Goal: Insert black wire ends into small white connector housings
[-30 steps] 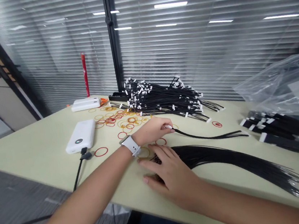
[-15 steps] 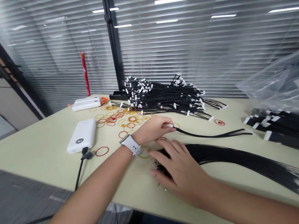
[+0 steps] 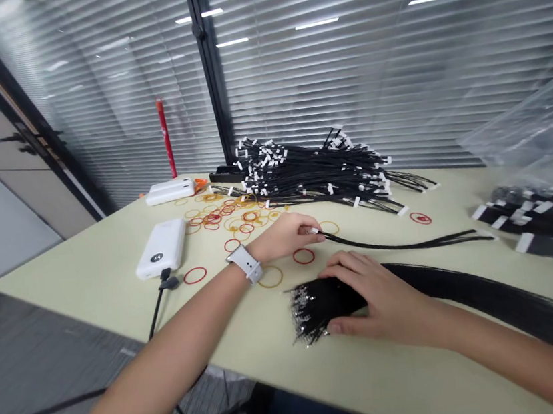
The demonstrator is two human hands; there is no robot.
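My left hand (image 3: 294, 234), a watch on its wrist, pinches the white connector end of a thin black cable (image 3: 392, 245). The cable stretches right across the table to a white connector (image 3: 485, 235). Nearer the front edge lies a thick bundle of loose black wires (image 3: 472, 287) with shiny metal tips at its left end. My right hand (image 3: 374, 289) curves over this bundle near those tips, fingers on the far side and thumb on the near side. Its palm hides part of the wires.
Behind, a heap of black cables with white connectors (image 3: 312, 172) lies by the blinds. Red and yellow rubber bands (image 3: 227, 216) are scattered left of it. A white power bank (image 3: 162, 248) has a cord plugged in. More cables (image 3: 550, 217) and a clear plastic bag (image 3: 540, 134) are at right.
My right hand has slid right along the wire bundle, uncovering its metal-tipped left end. My left hand keeps its pinch on the cable. The view has shifted slightly.
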